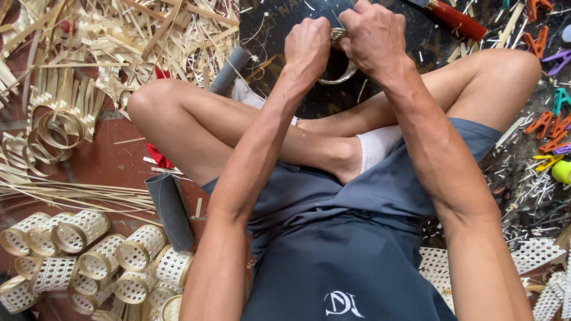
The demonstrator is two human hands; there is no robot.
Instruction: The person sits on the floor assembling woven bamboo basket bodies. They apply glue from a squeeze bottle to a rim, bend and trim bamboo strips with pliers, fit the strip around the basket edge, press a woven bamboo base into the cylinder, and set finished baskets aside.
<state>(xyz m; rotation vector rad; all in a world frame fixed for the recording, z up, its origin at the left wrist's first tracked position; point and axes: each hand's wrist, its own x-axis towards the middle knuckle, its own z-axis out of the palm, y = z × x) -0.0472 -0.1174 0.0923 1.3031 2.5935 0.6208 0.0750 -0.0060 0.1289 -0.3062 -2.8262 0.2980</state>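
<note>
I sit cross-legged on the floor with both arms stretched out over my knees. My left hand (307, 44) and my right hand (373, 37) are clenched side by side on a thin bamboo strip ring (340, 74), which loops down below the knuckles. A short wound piece of the strip (338, 33) shows between the two fists. Most of the ring is hidden by my fingers.
A heap of bamboo strips and coiled rings (53, 134) lies at the left. Several small woven cylinders (101, 258) are piled at the lower left beside a grey tube (171, 211). A red-handled tool (455, 18) lies at the top; coloured plastic clips (550, 125) are scattered at the right.
</note>
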